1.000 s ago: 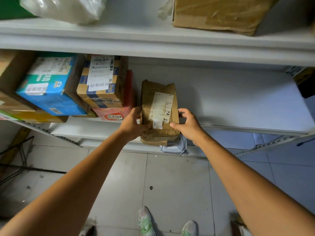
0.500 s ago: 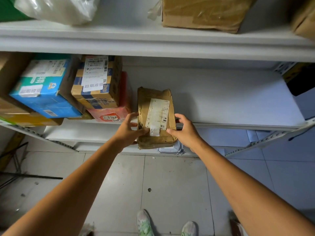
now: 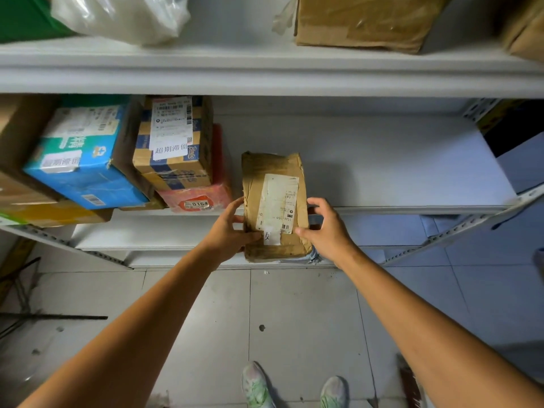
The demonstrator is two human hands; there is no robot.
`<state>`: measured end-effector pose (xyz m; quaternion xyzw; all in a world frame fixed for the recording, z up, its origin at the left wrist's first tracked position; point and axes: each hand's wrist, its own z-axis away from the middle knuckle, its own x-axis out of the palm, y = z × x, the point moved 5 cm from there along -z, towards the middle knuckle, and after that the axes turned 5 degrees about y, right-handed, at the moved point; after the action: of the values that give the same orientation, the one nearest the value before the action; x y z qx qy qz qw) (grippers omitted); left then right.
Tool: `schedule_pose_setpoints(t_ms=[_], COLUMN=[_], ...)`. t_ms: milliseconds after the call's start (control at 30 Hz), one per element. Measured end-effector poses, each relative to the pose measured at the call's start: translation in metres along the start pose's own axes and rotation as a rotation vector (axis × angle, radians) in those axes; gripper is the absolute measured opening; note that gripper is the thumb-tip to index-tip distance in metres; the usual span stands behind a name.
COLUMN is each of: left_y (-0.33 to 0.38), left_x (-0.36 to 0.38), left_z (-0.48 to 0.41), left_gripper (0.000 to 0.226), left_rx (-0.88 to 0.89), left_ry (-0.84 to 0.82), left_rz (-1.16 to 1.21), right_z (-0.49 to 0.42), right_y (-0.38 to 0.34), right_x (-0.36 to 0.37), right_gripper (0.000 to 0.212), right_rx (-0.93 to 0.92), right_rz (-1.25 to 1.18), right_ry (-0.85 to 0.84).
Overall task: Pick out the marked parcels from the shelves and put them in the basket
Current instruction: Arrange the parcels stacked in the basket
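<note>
"While both arms reach forward, what do the hands have?"

"Both grasp the brown parcel (image 3: 273, 207). The left hand (image 3: 226, 231) curls round its left edge, thumb on top beside the white label (image 3: 278, 201). The right hand (image 3: 326, 228) pinches the right edge, thumb by the label's lower corner."

"Where is the parcel?"

"At the front lip of the middle shelf (image 3: 382, 172), its near end jutting past the edge towards the person. Whether it rests there or is lifted, I cannot tell."

"What crowds it?"

"At nine o'clock, just beside the left hand, lies a red parcel (image 3: 197, 198) marked 0164. A blue-striped carton (image 3: 173, 142) is stacked on it at ten o'clock. Further out at nine o'clock a blue box (image 3: 82, 160) leans among brown cartons. At five o'clock a crumpled grey bag (image 3: 312, 256) peeks from under the parcel's near corner."

"And elsewhere?"

"Towards three o'clock the white shelf board runs to a slotted metal rail (image 3: 459, 231). At twelve o'clock the upper shelf (image 3: 265, 69) carries a white plastic bag (image 3: 123, 16) and a taped brown box (image 3: 362, 22). At six o'clock are the tiled floor (image 3: 294, 319) and pale shoes (image 3: 256, 384)."
</note>
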<state>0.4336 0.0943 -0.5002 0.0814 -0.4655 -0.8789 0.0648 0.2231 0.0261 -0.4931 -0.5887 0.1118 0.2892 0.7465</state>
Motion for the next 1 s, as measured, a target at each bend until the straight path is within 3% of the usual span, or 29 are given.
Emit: schedule_pose_setpoints(t_ms=[500, 1000], left_y=[0.071, 0.118], left_x=[0.037, 0.069], left_z=[0.111, 0.261], left_gripper=[0.089, 0.09], left_rx=[0.185, 0.327], left_ry=[-0.008, 0.244], left_rz=[-0.016, -0.064], right_z=[0.086, 0.181], right_y=[-0.049, -0.108], right_x=[-0.09, -0.173], right_gripper=[0.064, 0.069], right_rx=[-0.113, -0.381], right_rz=[-0.105, -0.093], right_ry=[0.01, -0.052])
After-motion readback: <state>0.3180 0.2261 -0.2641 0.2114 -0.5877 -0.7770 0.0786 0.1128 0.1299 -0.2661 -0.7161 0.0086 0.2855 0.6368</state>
